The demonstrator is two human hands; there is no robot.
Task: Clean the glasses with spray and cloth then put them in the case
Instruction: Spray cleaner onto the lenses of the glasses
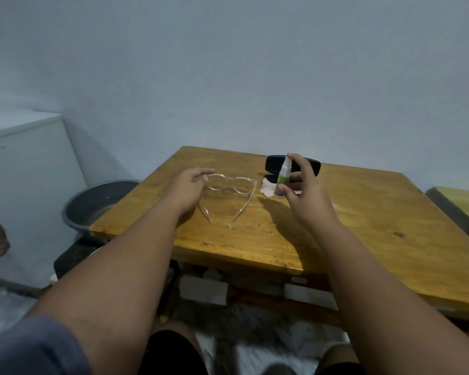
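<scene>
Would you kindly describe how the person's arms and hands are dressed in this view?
Both forearms are bare down to the wrists. The left hand and right hand wear no gloves, and no rings, watch or bracelets show. A grey-blue short sleeve covers the left upper arm at the bottom edge; the right arm's sleeve lies out of frame.

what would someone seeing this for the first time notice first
Two bare arms reach over a yellow wooden table. The right hand holds a small spray bottle upright, hiding part of the open black case; the left hand touches clear-framed glasses lying unfolded at the table's middle.
</scene>
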